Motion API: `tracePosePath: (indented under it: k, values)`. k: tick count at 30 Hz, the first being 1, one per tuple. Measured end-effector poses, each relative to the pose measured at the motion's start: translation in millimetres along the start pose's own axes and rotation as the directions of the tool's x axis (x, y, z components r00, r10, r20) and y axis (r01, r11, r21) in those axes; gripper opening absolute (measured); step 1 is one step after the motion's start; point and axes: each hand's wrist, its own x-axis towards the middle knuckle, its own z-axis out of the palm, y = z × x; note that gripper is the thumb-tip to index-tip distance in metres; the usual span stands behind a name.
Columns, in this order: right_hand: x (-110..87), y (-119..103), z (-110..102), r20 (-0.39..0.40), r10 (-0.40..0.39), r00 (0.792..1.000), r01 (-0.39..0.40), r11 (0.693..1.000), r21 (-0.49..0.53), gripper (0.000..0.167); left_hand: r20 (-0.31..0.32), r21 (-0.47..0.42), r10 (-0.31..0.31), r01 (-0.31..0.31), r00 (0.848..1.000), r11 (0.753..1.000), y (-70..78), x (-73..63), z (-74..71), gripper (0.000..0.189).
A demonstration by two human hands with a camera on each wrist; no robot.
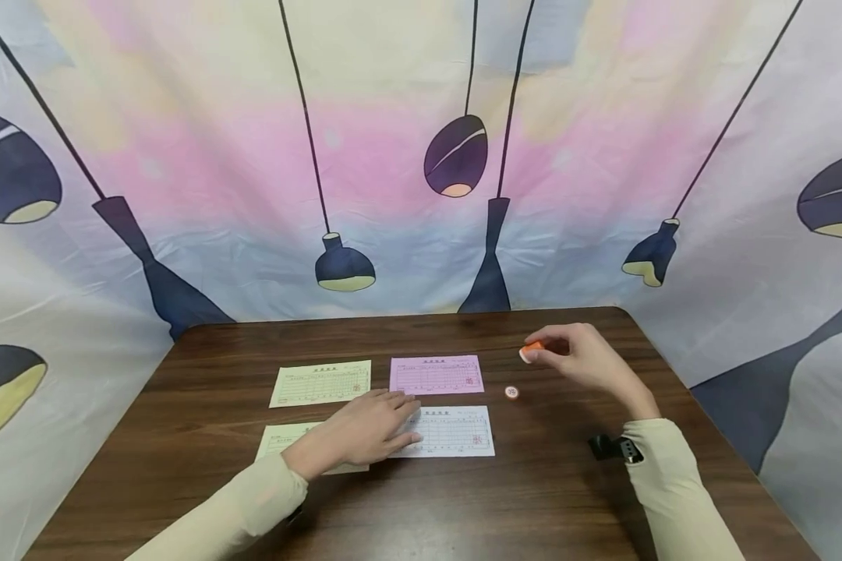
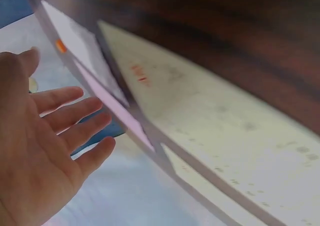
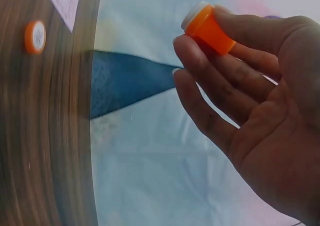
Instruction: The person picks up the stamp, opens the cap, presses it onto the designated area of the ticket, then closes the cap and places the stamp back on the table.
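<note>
My right hand [image 1: 584, 357] pinches a small orange stamp [image 3: 212, 33] between thumb and fingers, held tilted above the table's right side. Its white end points away from the palm. An orange cap [image 1: 511, 393] with a round printed top sits below and to the left of that hand. My left hand [image 1: 373, 425], fingers outstretched and holding nothing, is over the left part of a white form [image 1: 456, 432]; the left wrist view shows it raised off the table. Red marks show at the right of the white form and a pink form [image 1: 437, 375].
A yellow-green form [image 1: 320, 383] with a red mark lies at the back left. Another yellow-green form [image 1: 281, 439] is partly hidden under the left forearm. The dark wooden table [image 1: 421, 514] ends at a printed curtain [image 1: 407, 156] behind.
</note>
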Motion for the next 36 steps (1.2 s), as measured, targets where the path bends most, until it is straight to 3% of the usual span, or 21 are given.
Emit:
tracePosePath:
  k: [5, 12, 20, 28, 36]
  values:
    - [-0.1, 10, -11, -0.031, 0.022, 0.999, -0.023, 0.999, -0.029, 0.016, -0.054, 0.004, 0.011, -0.011, 0.998, 1.000, 6.5, 12.7, -11.7, 0.048]
    - [-6.5, 24, -27, -0.100, 0.053, 0.994, -0.058, 0.997, -0.055, 0.024, -0.057, -0.074, -0.009, 0.005, 0.998, 0.997, 16.9, 33.4, -17.6, 0.044]
    - [-10.8, 35, -41, -0.176, 0.021, 0.984, -0.034, 0.997, -0.069, 0.020, -0.069, -0.099, -0.024, 0.017, 0.997, 0.995, 22.6, 60.9, -18.7, 0.049]
    - [-9.8, 39, -45, -0.192, 0.034, 0.981, -0.046, 0.997, -0.059, 0.021, -0.058, -0.144, -0.006, -0.002, 0.998, 0.990, 32.6, 95.1, -17.1, 0.046]
    - [-11.7, 38, -43, -0.162, 0.048, 0.986, -0.063, 0.994, -0.085, 0.024, -0.028, -0.099, 0.040, -0.042, 0.999, 0.994, 55.8, 129.0, -13.6, 0.049]
